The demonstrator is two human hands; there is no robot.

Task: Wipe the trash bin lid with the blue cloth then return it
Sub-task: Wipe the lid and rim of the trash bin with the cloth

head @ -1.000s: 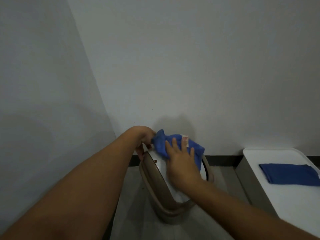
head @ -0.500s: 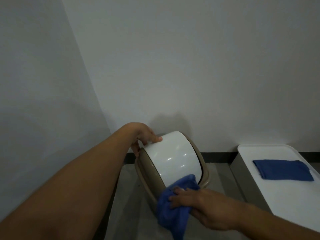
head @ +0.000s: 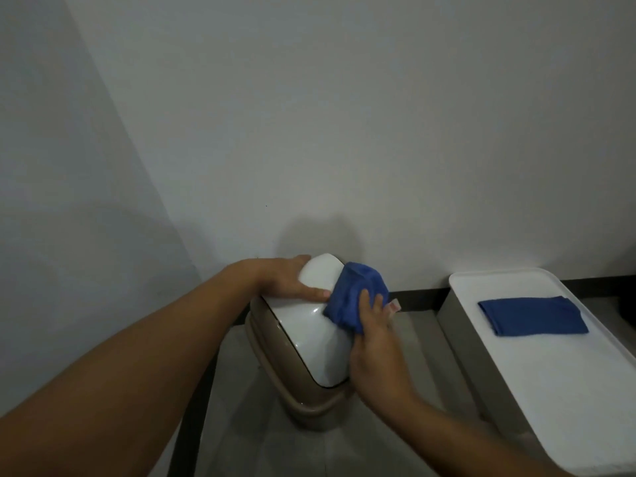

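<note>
1. Blue cloth (head: 356,299): it is bunched under the right hand (head: 377,342), whose fingers are curled over it and press it onto the upper right part of the white lid (head: 309,333). Half a second ago the cloth was down at the lid's near, lower edge; a second ago it was up at the top. So the hand has made a full stroke down and come back up.
2. The left hand (head: 287,280) is closed around the lid's top left edge, thumb lying on the white face, and has stayed there to steady it.
3. The lid sits tilted in the tan bin (head: 311,406), which stands on the floor in the corner.
4. To the right, well apart from the bin, a second folded blue cloth (head: 531,315) lies on a white tray (head: 585,407).
5. My judgement: wiping is well under way, with repeated passes covering the lid; returning the cloth is not yet done.
</note>
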